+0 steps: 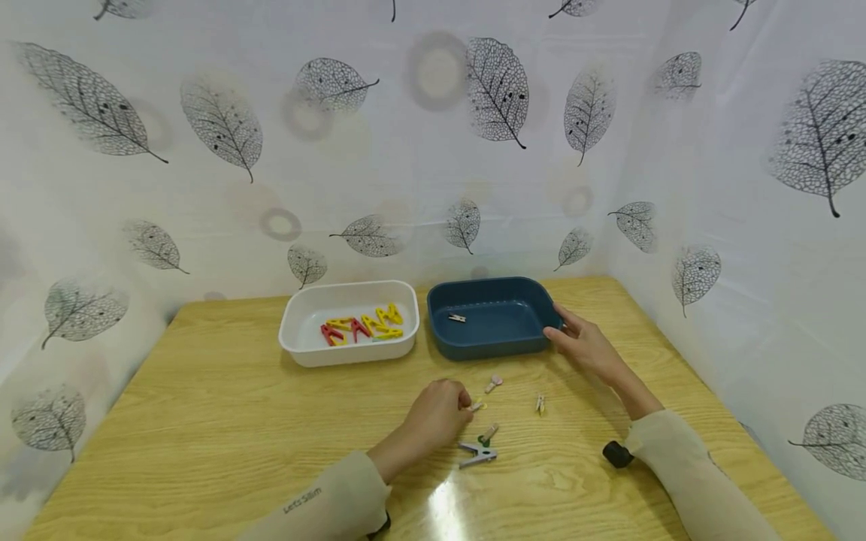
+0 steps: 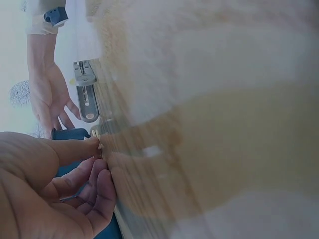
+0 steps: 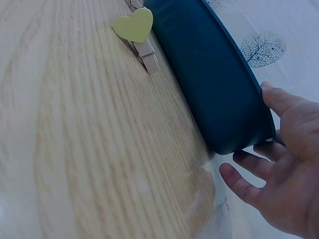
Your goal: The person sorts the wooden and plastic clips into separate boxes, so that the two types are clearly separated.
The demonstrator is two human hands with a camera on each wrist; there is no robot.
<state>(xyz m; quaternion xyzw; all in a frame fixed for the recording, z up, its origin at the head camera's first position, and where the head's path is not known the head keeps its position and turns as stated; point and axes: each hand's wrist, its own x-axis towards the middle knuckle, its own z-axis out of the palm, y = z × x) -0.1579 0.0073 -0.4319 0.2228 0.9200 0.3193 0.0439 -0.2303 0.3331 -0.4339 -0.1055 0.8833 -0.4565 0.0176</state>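
My left hand (image 1: 440, 412) pinches a small wooden clothespin (image 1: 477, 406) between thumb and fingertips, low over the table; the fingers partly hide it. My right hand (image 1: 588, 347) holds the right front corner of the dark blue basin (image 1: 494, 349), thumb at the rim and fingers around its end. Inside that basin lies one small wooden clothespin (image 1: 457, 318). Around the left hand lie a clothespin with a pink top (image 1: 494, 383), one with a green ornament (image 1: 489, 433) and a larger grey clothespin (image 1: 478, 454). A clothespin with a yellow heart (image 3: 134, 26) lies before the basin.
A white basin (image 1: 348, 358) stands left of the blue one, holding several yellow clothespins (image 1: 389, 314) and red clothespins (image 1: 330, 334). Both stand toward the back of the wooden table (image 1: 230, 406). A leaf-patterned curtain (image 1: 379, 165) hangs behind and along the sides.
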